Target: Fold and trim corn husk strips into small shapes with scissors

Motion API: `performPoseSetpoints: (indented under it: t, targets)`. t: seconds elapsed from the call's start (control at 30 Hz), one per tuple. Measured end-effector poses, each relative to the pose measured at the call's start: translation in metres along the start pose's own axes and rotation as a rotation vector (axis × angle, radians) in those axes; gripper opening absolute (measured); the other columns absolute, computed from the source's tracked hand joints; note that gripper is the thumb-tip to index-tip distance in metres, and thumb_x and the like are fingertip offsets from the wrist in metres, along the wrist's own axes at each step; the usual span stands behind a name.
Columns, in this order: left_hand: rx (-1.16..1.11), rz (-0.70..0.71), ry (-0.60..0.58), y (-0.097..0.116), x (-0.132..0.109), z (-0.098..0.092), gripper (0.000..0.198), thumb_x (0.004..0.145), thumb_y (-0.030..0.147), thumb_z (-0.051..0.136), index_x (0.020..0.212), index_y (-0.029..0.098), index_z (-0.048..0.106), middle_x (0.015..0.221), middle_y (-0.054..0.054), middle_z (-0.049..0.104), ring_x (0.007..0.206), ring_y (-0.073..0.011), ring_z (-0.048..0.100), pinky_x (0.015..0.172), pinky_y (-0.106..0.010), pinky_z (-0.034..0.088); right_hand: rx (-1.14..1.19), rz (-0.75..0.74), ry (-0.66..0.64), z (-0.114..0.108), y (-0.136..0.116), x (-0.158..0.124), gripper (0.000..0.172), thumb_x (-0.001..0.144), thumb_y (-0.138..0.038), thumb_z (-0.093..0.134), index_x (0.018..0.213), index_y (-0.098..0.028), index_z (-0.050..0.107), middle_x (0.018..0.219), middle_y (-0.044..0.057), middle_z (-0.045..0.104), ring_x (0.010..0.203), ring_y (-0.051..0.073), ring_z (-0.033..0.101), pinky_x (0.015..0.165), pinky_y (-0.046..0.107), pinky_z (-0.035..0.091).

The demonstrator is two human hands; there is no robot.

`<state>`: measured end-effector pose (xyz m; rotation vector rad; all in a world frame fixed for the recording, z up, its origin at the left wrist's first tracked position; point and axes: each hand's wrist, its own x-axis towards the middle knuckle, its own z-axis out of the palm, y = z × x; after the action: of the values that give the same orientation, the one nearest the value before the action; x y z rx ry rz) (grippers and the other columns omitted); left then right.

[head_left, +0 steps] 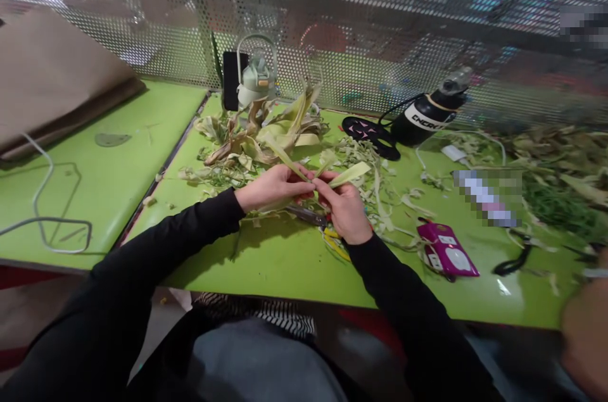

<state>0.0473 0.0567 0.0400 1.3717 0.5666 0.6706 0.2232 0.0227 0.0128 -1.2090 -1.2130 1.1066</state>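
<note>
My left hand (273, 188) and my right hand (346, 209) meet over the green table (266, 263), both pinched on a long pale green leaf strip (349, 174) that sticks out to the left and right of my fingers. A pile of dried husks and leaves (259, 136) lies just beyond my hands. Scissors (308, 216) rest on the table under my hands, partly hidden. Both my sleeves are black.
A black bottle (422, 117) lies on its side at the back right, a pale green bottle (256, 76) stands by the perforated metal screen (361, 28). A magenta phone (446, 250) lies to the right. More leaves (555, 180) heap at far right, near another person's hand (586, 332).
</note>
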Motion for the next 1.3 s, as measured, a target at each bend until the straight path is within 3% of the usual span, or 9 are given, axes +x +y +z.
performPoseSetpoints:
  t: [0.23, 0.33, 0.53, 0.7, 0.8, 0.97, 1.13, 1.3]
  targets:
    - [-0.036, -0.086, 0.033, -0.001, 0.001, 0.008, 0.007, 0.092, 0.013, 0.055, 0.092, 0.01, 0.061, 0.069, 0.003, 0.059, 0.055, -0.0041, 0.054, 0.052, -0.018, 0.045, -0.126, -0.13, 0.094, -0.003, -0.002, -0.003, 0.033, 0.074, -0.05, 0.077, 0.075, -0.021, 0.062, 0.057, -0.006, 0.052, 0.048, 0.009, 0.04, 0.044, 0.024, 0.03]
    - [-0.004, -0.063, 0.042, -0.007, 0.002, 0.011, 0.006, 0.091, 0.014, 0.057, 0.09, 0.01, 0.061, 0.065, 0.004, 0.057, 0.052, -0.0039, 0.053, 0.052, -0.017, 0.046, -0.118, -0.123, 0.098, -0.002, -0.004, -0.006, 0.032, 0.076, -0.049, 0.076, 0.075, -0.021, 0.06, 0.054, -0.007, 0.05, 0.046, 0.008, 0.039, 0.043, 0.023, 0.029]
    - [0.164, 0.004, 0.131, -0.028, 0.001, 0.014, 0.012, 0.089, 0.022, 0.061, 0.09, 0.01, 0.064, 0.066, 0.003, 0.061, 0.051, -0.0054, 0.054, 0.052, -0.019, 0.047, 0.008, -0.046, 0.077, 0.003, 0.0, -0.002, 0.036, 0.072, -0.049, 0.079, 0.073, -0.021, 0.057, 0.062, -0.005, 0.057, 0.05, 0.008, 0.047, 0.048, 0.023, 0.039]
    - [-0.082, -0.09, 0.131, -0.023, 0.003, 0.014, 0.023, 0.094, 0.026, 0.057, 0.081, 0.009, 0.064, 0.068, -0.001, 0.063, 0.054, -0.0051, 0.054, 0.057, -0.02, 0.048, 0.022, 0.015, 0.029, 0.002, -0.002, 0.003, 0.037, 0.071, -0.052, 0.078, 0.075, -0.022, 0.057, 0.066, -0.004, 0.058, 0.055, 0.01, 0.052, 0.052, 0.025, 0.043]
    - [-0.22, -0.131, 0.154, -0.014, 0.003, 0.013, 0.028, 0.098, 0.025, 0.049, 0.083, 0.007, 0.065, 0.073, -0.005, 0.067, 0.057, -0.0051, 0.058, 0.062, -0.021, 0.05, 0.01, 0.002, 0.014, 0.001, -0.006, 0.002, 0.037, 0.071, -0.051, 0.078, 0.073, -0.022, 0.056, 0.062, -0.005, 0.054, 0.052, 0.01, 0.047, 0.05, 0.025, 0.039]
    - [-0.245, -0.155, 0.146, -0.012, 0.001, 0.016, 0.013, 0.094, 0.019, 0.058, 0.09, 0.008, 0.065, 0.073, -0.003, 0.068, 0.059, -0.0068, 0.06, 0.068, -0.025, 0.052, 0.067, 0.014, 0.075, 0.003, -0.008, -0.002, 0.037, 0.069, -0.049, 0.08, 0.073, -0.022, 0.055, 0.065, -0.004, 0.057, 0.054, 0.01, 0.05, 0.05, 0.025, 0.041]
    - [-0.266, -0.163, 0.141, -0.019, -0.001, 0.019, 0.01, 0.092, 0.017, 0.061, 0.086, 0.009, 0.063, 0.07, -0.002, 0.067, 0.059, -0.0079, 0.06, 0.068, -0.026, 0.052, 0.101, 0.075, 0.033, 0.003, -0.005, 0.001, 0.039, 0.067, -0.049, 0.082, 0.074, -0.023, 0.054, 0.062, -0.005, 0.055, 0.051, 0.01, 0.05, 0.052, 0.027, 0.045]
    - [-0.417, -0.183, 0.258, -0.016, 0.005, 0.016, 0.016, 0.096, 0.018, 0.054, 0.088, 0.01, 0.064, 0.072, -0.003, 0.069, 0.065, -0.0091, 0.065, 0.073, -0.025, 0.053, 0.074, 0.084, -0.031, -0.003, -0.017, 0.003, 0.043, 0.069, -0.058, 0.079, 0.082, -0.021, 0.062, 0.075, -0.002, 0.061, 0.06, 0.011, 0.053, 0.053, 0.025, 0.043]
